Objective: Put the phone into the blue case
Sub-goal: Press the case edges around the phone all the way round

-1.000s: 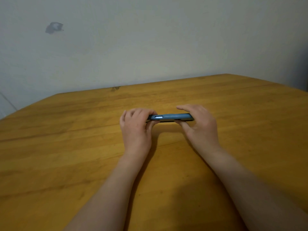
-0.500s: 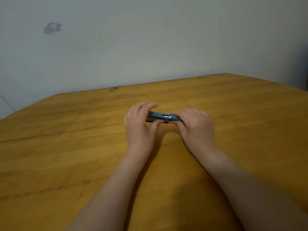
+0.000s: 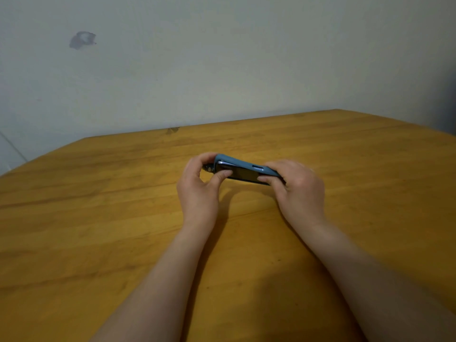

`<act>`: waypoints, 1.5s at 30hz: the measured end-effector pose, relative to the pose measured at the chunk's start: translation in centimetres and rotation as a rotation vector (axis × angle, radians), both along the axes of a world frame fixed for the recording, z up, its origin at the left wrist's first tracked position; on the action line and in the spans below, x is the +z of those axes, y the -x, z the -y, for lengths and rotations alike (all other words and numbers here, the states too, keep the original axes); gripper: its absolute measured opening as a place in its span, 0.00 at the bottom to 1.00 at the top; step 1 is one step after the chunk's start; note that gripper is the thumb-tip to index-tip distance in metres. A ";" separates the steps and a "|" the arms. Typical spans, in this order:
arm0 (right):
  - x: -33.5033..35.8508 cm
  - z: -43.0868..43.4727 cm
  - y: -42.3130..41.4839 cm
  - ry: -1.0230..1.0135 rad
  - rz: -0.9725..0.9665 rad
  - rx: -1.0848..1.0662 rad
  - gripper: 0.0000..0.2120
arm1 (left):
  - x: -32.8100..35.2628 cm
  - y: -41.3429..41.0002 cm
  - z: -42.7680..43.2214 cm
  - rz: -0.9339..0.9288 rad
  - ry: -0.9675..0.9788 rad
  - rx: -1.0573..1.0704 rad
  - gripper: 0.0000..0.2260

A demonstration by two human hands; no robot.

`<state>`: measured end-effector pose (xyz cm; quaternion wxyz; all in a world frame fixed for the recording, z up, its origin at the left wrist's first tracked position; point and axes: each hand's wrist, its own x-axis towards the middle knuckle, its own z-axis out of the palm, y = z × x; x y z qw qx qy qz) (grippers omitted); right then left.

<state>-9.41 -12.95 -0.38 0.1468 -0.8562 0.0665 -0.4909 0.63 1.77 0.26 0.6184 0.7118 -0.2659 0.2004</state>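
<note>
Dark phone (image 3: 243,174) partly seated in blue case (image 3: 237,162), glass side tipped toward the camera, case wrapped over its upper and far side. Held lengthwise in the air above the middle of a wooden desk (image 3: 98,218), left end higher, right end sloping down. Left hand (image 3: 198,187) closed on the left end, fingers curled over the top of the case, thumb pressed against the dark glass. Right hand (image 3: 299,187) closed on the right end, fingers over the case edge, thumb against the lower edge of the phone. Slot-shaped cutout visible in the case side near the right hand. Bare forearms reaching in from the bottom of the view. Shadow of hands cast on the desk below. Pale wall (image 3: 222,70) behind, with a grey smudge (image 3: 82,40) at upper left.
</note>
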 end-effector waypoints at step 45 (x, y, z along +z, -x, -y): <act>0.3 0.1 0.2 0.085 -0.029 -0.054 0.08 | 0.0 0.6 0.1 0.298 -0.192 0.015 0.12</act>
